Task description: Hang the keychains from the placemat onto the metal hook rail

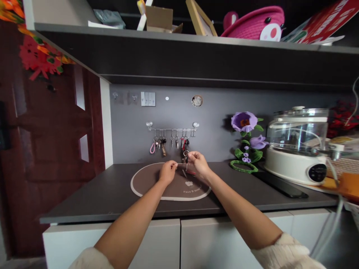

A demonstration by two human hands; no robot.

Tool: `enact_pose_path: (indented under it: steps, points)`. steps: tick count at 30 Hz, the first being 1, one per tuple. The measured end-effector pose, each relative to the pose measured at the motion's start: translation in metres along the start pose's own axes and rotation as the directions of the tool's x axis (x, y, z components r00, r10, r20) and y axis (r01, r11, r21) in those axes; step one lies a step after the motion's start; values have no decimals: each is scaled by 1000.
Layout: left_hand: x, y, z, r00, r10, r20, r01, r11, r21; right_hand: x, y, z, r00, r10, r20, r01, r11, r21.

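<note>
My right hand (198,163) pinches the ring of a key bunch (185,160), which dangles above the brown oval mat (146,185). Just left of it, my left hand (168,172) is closed, thumb and fingertip pressed together near the hanging keys; what sits in that pinch is too small to make out. Behind both hands, a clear hook rail (171,129) is fixed to the grey wall. Several key sets hang from it, among them one with a pink loop (152,148) and one with a brown tag (163,150).
To the right stand a purple crocheted flower (244,121), a dark phone-like slab (280,185) and a cream appliance (291,164) with a clear upper part. A shelf (179,56) overhangs the counter, carrying a pink basket (255,24). A dark red door (56,157) is at left.
</note>
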State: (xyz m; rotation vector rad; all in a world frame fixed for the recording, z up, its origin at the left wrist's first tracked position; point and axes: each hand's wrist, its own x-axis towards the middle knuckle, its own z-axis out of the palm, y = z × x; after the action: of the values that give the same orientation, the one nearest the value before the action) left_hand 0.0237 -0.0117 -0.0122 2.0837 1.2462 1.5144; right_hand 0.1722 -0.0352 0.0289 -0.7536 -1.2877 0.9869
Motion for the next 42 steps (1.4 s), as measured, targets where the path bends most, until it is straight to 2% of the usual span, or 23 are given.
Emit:
enact_pose_path:
  steps: [6, 11, 17, 24, 34, 42]
  points:
    - [0, -4, 3, 999, -32, 20, 32, 998, 48, 27, -27, -7, 997, 4, -80, -3, 1000, 17]
    - [1, -4, 4, 997, -68, 34, 65, 996, 66, 59, -39, -15, 984, 28, -177, -29, 1000, -1]
    - [0, -2, 4, 997, -74, 33, 71, 994, 82, 94, -39, -17, 955, 50, -291, -55, 998, -10]
    - [2, -4, 5, 994, -99, 38, 95, 992, 80, 126, -27, -14, 902, 94, -420, -95, 995, 19]
    - [4, -7, 7, 992, -118, 32, 116, 990, 78, 134, -16, -15, 850, 137, -509, -110, 990, 82]
    - [4, -9, 7, 991, -128, 31, 125, 989, 75, 127, -10, -17, 849, 132, -512, -130, 991, 41]
